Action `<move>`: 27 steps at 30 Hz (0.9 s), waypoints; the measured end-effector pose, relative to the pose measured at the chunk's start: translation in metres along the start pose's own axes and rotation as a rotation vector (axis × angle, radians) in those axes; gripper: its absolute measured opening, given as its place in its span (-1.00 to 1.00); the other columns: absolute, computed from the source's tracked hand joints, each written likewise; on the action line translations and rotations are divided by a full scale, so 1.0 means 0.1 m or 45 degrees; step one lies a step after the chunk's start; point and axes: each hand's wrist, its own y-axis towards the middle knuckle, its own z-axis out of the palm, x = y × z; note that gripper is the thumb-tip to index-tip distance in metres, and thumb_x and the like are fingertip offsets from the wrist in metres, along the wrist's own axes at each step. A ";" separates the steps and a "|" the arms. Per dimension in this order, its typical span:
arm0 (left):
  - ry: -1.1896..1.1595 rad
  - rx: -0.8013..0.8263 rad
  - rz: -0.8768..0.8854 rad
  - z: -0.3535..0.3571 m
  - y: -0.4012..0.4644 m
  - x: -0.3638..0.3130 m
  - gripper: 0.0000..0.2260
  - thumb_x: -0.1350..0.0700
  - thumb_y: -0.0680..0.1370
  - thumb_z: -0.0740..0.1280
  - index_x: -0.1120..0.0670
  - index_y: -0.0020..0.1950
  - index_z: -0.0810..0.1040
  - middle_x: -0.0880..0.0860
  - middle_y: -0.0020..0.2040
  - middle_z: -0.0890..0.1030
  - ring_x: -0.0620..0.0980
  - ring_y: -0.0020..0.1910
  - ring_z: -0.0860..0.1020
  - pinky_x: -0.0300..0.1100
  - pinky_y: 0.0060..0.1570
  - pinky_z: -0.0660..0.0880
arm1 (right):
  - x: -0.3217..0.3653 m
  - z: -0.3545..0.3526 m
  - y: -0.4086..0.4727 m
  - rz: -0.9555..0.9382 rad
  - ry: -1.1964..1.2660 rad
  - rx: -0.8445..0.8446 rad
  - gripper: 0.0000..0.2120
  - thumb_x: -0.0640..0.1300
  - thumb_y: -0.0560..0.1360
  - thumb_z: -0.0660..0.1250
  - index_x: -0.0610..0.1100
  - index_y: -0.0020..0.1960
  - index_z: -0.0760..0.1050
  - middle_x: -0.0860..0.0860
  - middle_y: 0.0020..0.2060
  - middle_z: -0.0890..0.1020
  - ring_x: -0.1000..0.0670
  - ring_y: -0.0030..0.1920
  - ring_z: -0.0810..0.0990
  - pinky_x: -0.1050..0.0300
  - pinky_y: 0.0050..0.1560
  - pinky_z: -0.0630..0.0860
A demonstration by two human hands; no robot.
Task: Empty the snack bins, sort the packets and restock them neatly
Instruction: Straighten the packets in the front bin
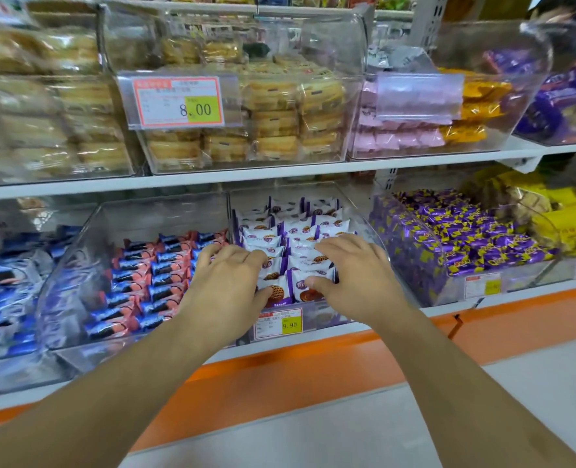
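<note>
White-and-purple snack packets in neat upright rows. Inside a clear open-topped bin, centre of frame, lower shelf.

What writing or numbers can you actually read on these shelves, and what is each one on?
"8.00": price tag on the upper cookie bin.
"9.90": price tag on the white-and-purple packet bin, where the left hand and right hand rest.
Small print on both tags: blurred.
Tag on the purple candy bin: unreadable.
Packet brand names: too small.
</note>
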 end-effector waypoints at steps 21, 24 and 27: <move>-0.022 0.165 0.214 0.18 0.35 -0.23 -0.55 -0.14 0.73 0.05 -0.12 0.63 0.22 -0.17 0.62 0.27 -0.11 0.60 0.19 0.07 0.57 0.03 | -0.48 -0.18 -0.14 0.118 0.119 -0.181 -0.62 -0.08 0.63 0.42 0.11 0.42 0.55 0.20 0.55 0.39 0.04 0.66 0.07 -0.17 0.59 -0.09; -0.006 0.169 0.192 0.16 0.34 -0.23 -0.56 -0.09 0.73 0.07 -0.11 0.62 0.25 -0.15 0.61 0.31 -0.10 0.59 0.22 0.04 0.55 0.03 | -0.58 -0.08 -0.16 0.104 0.089 -0.201 -0.71 -0.17 0.59 0.45 0.13 0.25 0.68 0.17 0.53 0.42 -0.03 0.64 0.13 -0.26 0.55 0.04; -0.112 0.172 0.179 0.12 0.39 -0.32 -0.55 -0.04 0.71 0.13 -0.12 0.62 0.28 -0.15 0.60 0.32 -0.10 0.59 0.21 0.05 0.57 -0.02 | -0.58 -0.02 -0.13 0.099 0.058 -0.251 -0.70 -0.23 0.52 0.51 0.11 0.15 0.73 0.10 0.50 0.47 -0.14 0.59 0.23 -0.30 0.46 0.21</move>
